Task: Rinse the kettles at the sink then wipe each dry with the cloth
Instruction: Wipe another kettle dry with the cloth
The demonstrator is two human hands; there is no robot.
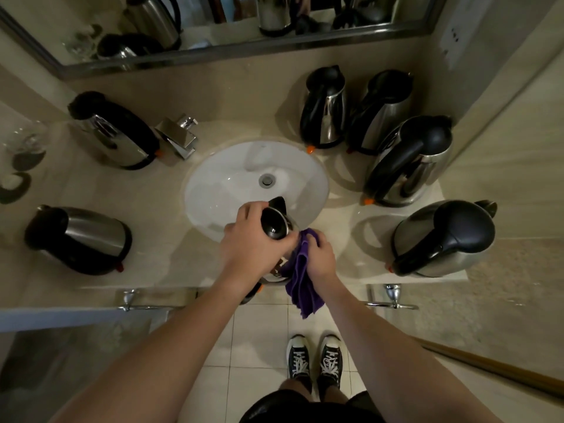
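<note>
**Drying step, one kettle in hand at the sink's near rim**

While the sink sits dry-looking and the tap shows no running water, the work in hand reads as wiping, not rinsing.

- Nearest the sink's front edge: right hand bunched round a purple cloth, pressed to the side of the kettle; the cloth's tail hangs below the counter edge.
- Left hand wrapped over the top of the held kettle, fingers clamped on it; the kettle is held over the sink's near rim, spout toward the drain.
- Left of the sink: two kettles on the counter. Right of the sink: four more. Which are already done, cannot tell.
- Behind the sink: mirror.

Next move, as I judge it: turn the kettle under the cloth to reach the unwiped side, then set it down and take another.
</note>
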